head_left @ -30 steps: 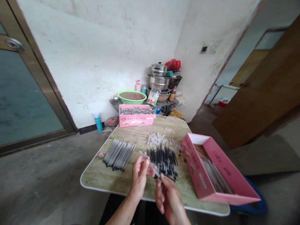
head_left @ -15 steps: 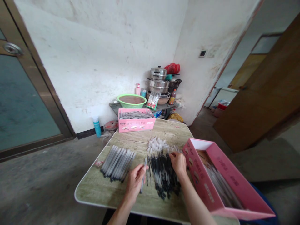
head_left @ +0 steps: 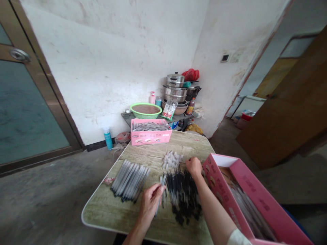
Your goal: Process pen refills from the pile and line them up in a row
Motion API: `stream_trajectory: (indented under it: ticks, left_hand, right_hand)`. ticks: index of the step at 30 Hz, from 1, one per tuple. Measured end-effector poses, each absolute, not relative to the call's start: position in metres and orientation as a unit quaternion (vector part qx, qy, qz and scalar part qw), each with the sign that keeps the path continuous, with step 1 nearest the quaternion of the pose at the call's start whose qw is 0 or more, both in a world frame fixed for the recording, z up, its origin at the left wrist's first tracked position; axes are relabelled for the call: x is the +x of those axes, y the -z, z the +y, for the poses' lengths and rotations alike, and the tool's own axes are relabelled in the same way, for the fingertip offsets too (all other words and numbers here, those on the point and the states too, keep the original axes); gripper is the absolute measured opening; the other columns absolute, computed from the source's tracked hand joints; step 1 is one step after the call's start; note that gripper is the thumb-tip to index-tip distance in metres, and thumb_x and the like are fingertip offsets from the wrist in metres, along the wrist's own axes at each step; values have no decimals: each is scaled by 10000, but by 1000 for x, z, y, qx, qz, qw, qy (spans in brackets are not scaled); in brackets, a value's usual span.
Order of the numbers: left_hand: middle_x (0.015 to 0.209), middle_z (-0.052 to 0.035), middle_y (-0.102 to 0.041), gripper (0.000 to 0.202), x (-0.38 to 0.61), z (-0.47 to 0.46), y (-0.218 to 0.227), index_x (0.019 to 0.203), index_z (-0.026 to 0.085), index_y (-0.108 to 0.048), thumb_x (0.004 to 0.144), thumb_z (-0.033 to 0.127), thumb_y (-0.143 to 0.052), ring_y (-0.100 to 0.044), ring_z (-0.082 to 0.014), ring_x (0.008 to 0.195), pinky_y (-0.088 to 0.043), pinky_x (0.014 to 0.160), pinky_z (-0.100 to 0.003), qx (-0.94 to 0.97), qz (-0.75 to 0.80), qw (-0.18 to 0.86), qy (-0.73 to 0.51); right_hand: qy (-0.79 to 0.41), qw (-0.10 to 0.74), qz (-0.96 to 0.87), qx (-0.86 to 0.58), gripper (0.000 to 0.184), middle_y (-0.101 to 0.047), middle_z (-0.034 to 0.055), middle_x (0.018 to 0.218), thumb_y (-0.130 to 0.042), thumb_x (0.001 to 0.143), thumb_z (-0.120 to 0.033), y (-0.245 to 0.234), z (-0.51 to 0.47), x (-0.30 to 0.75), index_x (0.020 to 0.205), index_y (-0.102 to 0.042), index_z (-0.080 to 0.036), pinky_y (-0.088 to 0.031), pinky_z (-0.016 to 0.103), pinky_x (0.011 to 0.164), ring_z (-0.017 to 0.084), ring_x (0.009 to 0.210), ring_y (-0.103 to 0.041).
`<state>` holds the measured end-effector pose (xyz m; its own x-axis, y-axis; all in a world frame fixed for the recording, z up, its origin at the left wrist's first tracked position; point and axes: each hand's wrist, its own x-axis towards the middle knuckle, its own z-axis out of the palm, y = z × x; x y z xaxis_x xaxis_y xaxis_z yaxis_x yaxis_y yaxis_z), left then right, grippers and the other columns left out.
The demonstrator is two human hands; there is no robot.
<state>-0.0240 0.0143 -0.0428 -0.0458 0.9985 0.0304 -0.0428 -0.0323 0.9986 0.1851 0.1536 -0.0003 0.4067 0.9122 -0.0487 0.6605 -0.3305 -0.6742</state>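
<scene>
My left hand is closed around a slim grey translucent pen, held slanting over the table. Fingers curled downward, my right hand is at the right side of a heap of small whitish translucent pieces; what its fingertips hold is hidden. Between the hands and below the right one lies a bundle of dark pen refills with black ends. To the left, a neat row of grey pens with dark ends lies side by side on the table.
A pink box full of pens stands at the table's far edge. A longer pink box holding more pale sticks flanks my right arm. Beyond are a green basin and stacked pots.
My right hand has moved up, away from the top of the dark refills, toward the whitish pieces. My left hand keeps its pen. The view has shifted slightly.
</scene>
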Motion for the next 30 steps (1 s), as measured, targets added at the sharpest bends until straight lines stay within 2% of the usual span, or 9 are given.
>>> stream_trajectory:
  ticks: [2,4,6,8,12,16,21,30]
  left_hand:
    - [451,57,-382,407,-25,13,40,733,129,-680,795,516,-570,-361,-76,421,-264,426,-188,486,493,490,-530]
    - [451,58,-397,417,-25,12,38,794,126,-695,790,525,-576,-370,-73,410,-264,415,-182,478,490,500,-530]
    - [444,59,-412,462,-25,10,36,889,117,-702,783,547,-571,-375,-72,382,-270,392,-179,464,482,522,-530]
    - [426,64,-411,508,-24,5,35,968,104,-692,792,559,-551,-377,-73,347,-277,370,-181,457,465,543,-529]
    - [472,56,-432,506,-19,-13,28,1009,105,-686,818,546,-527,-366,-52,319,-248,341,-170,474,422,594,-494]
    - [513,53,-414,497,-12,-30,14,1009,107,-696,820,537,-535,-320,-30,332,-208,333,-159,488,410,622,-456]
    - [508,47,-410,504,-8,-39,0,1006,97,-703,800,536,-564,-311,-39,354,-194,346,-170,491,396,628,-455]
    - [499,45,-407,440,-5,-46,-10,915,118,-720,797,516,-577,-303,-49,371,-197,361,-178,504,391,621,-456]
  right_hand:
    - [-248,357,-499,-750,203,-665,115,928,-570,862,-280,-8,143,183,898,-642,-95,-512,294,676,198,818,-636]
    - [-292,424,-496,-699,245,-673,99,743,-526,835,-312,-15,125,178,766,-631,-100,-469,240,509,177,633,-631]
    - [-345,481,-488,-642,284,-654,52,639,-482,819,-376,-18,102,172,743,-601,-130,-398,219,379,144,470,-579]
    - [-396,521,-475,-588,279,-631,11,595,-493,797,-423,-19,76,164,736,-566,-161,-366,211,323,128,404,-543]
    - [-472,566,-445,-510,288,-593,-21,563,-574,775,-450,-22,30,154,689,-521,-180,-357,189,296,103,370,-512]
    - [-551,613,-381,-418,231,-607,-12,555,-642,775,-374,-30,3,151,766,-576,-153,-348,160,290,88,366,-506]
    - [-545,628,-373,-412,211,-617,-6,552,-651,781,-350,-36,-14,154,767,-586,-150,-359,157,298,98,382,-526]
    - [-546,604,-407,-414,213,-622,-3,548,-642,799,-348,-40,-29,150,772,-580,-146,-352,150,298,101,387,-539]
